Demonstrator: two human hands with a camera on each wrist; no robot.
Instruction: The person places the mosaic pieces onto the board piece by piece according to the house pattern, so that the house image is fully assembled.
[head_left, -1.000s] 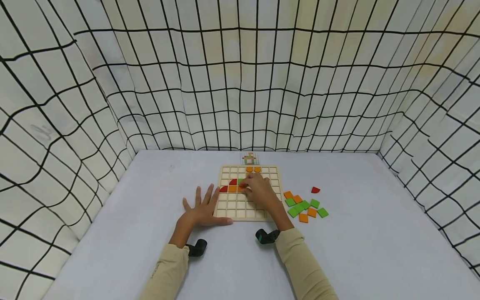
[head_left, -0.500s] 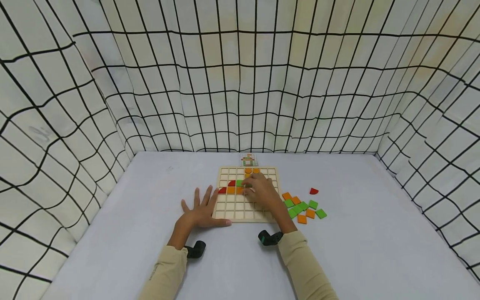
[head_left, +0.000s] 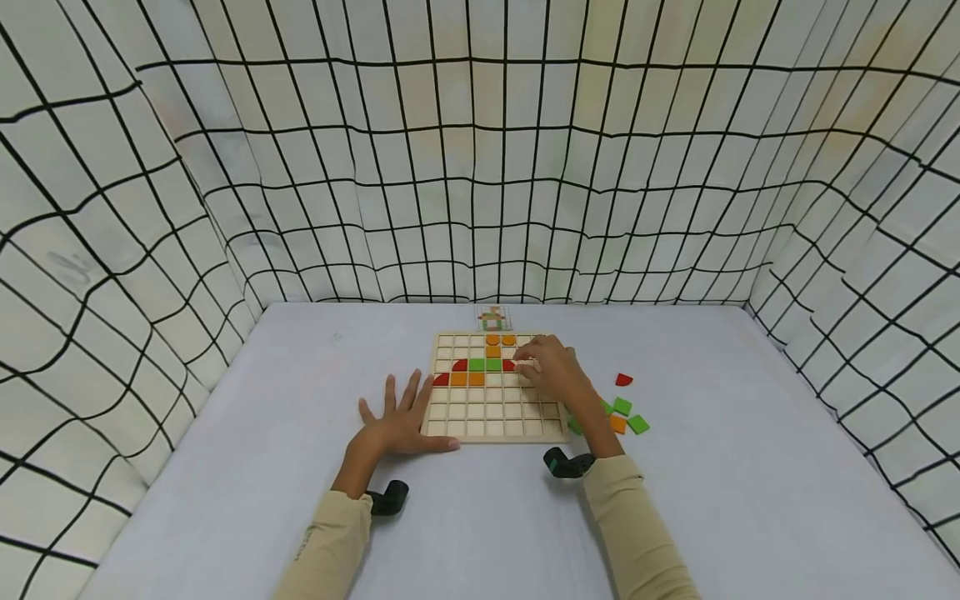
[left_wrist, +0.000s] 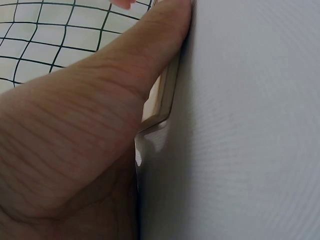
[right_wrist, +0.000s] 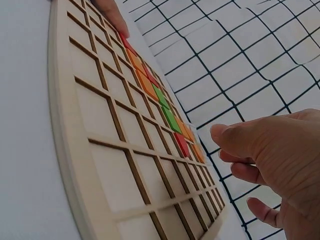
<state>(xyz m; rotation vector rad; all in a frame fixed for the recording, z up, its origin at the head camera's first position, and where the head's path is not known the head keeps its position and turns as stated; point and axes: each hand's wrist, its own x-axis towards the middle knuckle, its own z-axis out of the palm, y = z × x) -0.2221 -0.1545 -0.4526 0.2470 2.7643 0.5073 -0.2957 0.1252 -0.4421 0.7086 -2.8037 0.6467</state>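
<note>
A wooden grid board (head_left: pixel 495 439) lies in front of me. My left hand (head_left: pixel 401 429) is spread flat at its left corner, fingertips at the left side and thumb along the near edge. Over the board's right part hovers my right hand (head_left: pixel 557 368), fingers loosely bent and holding nothing visible. Its fingertips are close to a red quarter-circle tile (head_left: pixel 508 365); the right wrist view shows them apart from that red tile (right_wrist: pixel 182 144). Left of it sit two green squares (head_left: pixel 484 365) and another red quarter-circle (head_left: pixel 460 365). Orange squares (head_left: pixel 467 379) lie in the row below.
Two orange discs (head_left: pixel 500 340) and an orange square (head_left: pixel 492 352) sit in the upper cells. Behind the board lies a small pattern card (head_left: pixel 493 317). Loose green tiles (head_left: pixel 637 424), orange ones and a red quarter-circle (head_left: pixel 624 379) lie right, partly behind the forearm. Netted walls surround the table.
My right hand has moved right from the board's middle, uncovering the second green square and the red quarter-circle. Its forearm now covers some loose tiles. The left hand stays in place.
</note>
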